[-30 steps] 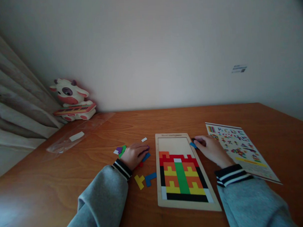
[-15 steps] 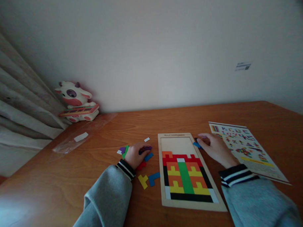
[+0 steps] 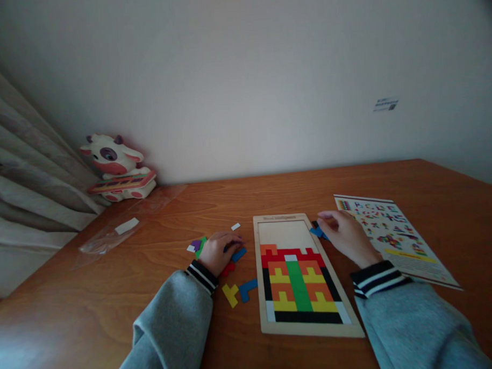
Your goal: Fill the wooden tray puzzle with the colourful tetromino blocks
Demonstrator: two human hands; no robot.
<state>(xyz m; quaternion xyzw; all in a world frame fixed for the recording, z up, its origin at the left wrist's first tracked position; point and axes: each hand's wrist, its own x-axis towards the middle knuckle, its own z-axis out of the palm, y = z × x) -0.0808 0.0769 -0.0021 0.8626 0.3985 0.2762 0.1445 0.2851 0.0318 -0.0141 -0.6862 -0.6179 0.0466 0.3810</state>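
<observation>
A wooden puzzle tray lies on the table, its lower part filled with red, orange, yellow, green, black and white pieces and its upper part bare. My left hand rests over loose pieces left of the tray, fingers curled; what they hold, if anything, is hidden. Around it are a blue piece, a red piece and a purple piece. My right hand is at the tray's upper right edge, thumb and index finger close together, beside a blue piece.
A yellow piece and a blue angled piece lie left of the tray. A printed pattern sheet is at the right. Farther left are a clear plastic bag and a cow toy by the curtain.
The view has shifted slightly. The purple piece under my left fingers is now mostly hidden. My right fingers have drawn closer together, and more of the blue piece beside them shows.
</observation>
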